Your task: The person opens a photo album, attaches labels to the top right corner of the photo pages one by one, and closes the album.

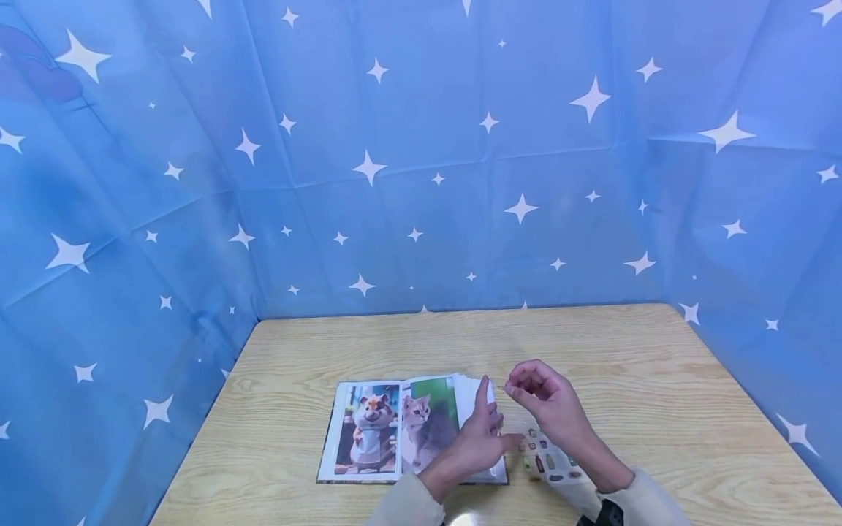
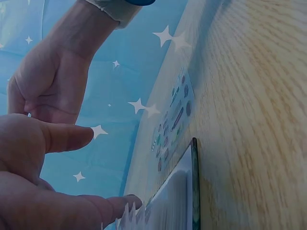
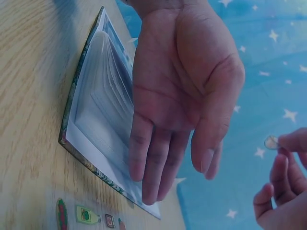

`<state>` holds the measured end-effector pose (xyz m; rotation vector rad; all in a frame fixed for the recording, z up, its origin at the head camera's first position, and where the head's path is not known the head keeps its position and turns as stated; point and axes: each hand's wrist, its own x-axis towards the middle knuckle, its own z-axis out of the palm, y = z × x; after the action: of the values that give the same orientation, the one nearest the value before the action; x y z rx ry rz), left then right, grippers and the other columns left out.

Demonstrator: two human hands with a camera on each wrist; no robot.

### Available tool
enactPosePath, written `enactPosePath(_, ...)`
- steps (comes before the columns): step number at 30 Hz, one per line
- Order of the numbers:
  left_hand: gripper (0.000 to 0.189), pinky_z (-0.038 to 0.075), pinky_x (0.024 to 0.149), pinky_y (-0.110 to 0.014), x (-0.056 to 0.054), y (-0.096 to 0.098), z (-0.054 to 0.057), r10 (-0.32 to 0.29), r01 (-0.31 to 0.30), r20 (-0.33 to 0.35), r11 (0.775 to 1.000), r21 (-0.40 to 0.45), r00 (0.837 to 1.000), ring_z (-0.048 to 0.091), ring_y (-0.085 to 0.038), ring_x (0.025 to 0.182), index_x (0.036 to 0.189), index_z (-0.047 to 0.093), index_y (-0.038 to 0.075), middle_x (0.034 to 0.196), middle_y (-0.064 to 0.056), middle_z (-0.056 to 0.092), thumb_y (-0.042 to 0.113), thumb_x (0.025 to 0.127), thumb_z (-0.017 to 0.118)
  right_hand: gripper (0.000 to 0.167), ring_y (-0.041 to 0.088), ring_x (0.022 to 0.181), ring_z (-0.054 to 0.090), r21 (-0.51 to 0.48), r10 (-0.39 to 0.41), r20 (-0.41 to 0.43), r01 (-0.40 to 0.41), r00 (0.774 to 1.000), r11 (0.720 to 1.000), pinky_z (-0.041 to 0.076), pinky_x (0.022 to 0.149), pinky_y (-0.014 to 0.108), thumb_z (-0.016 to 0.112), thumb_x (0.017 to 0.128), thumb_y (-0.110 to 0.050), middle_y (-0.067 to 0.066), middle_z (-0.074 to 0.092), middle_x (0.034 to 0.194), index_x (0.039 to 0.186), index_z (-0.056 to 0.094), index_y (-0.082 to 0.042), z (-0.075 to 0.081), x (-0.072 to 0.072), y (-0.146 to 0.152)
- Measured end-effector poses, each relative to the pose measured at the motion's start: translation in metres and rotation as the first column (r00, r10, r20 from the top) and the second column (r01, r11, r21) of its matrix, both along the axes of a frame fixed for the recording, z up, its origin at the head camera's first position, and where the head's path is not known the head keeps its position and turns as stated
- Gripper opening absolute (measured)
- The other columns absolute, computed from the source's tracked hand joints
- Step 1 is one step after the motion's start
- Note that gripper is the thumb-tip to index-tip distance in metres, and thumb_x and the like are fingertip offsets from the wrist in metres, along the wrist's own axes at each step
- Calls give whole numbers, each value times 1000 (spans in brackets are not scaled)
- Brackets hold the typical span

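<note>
An open photo album (image 1: 330, 446) lies on the table, with a hamster picture (image 1: 370, 431) on its left page and a cat picture (image 1: 437, 416) on the right. My left hand (image 1: 476, 438) is over the album's right edge, fingers extended and thumb spread; whether it touches the pages I cannot tell. To its right, my right hand (image 1: 555, 405) pinches a small round clear sticker (image 3: 271, 142) between thumb and fingertip, raised above the table. Beneath that hand lies a clear sticker sheet (image 1: 551, 462) with several small food and bottle pictures, partly covered by the right forearm.
The wood-grain table (image 1: 276, 394) extends around the album on all sides. Blue cloth (image 1: 447, 219) printed with white stars hangs behind the table and along both sides. A dark wrist device (image 1: 608, 513) shows at the right cuff.
</note>
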<state>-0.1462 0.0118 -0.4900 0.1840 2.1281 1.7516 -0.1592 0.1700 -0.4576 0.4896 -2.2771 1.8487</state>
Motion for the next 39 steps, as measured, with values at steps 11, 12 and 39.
enactPosePath(11, 67, 52, 98, -41, -2, -19, 5, 116, -105, -48, 975, 194, 992, 60, -28, 117, 149, 36, 7, 132, -19, 56, 13, 90, 68, 14, 13, 82, 60, -14, -2, 21, 3, 1000, 1000, 52, 70, 23, 67, 92, -3, 9, 68, 91, 104, 61, 0, -2, -3, -3)
enactPosePath(12, 64, 52, 97, -38, -2, -22, 7, 126, -115, -47, 973, 199, 991, 61, -25, 115, 147, 38, 7, 131, -18, 58, 14, 91, 67, 14, 13, 82, 61, -17, -1, 22, 1, 1000, 1000, 52, 70, 23, 67, 92, -2, 9, 67, 91, 104, 61, 1, -3, -3, -4)
enactPosePath(39, 40, 42, 108, -49, 10, -107, -6, 71, -137, -365, 978, -158, 928, 54, -34, 126, 131, 57, 3, 134, -14, 59, 16, 94, 65, 16, 16, 82, 66, -73, 218, 64, -213, 974, 974, 55, 68, 25, 67, 92, -2, 18, 69, 94, 104, 59, 6, -7, -20, -36)
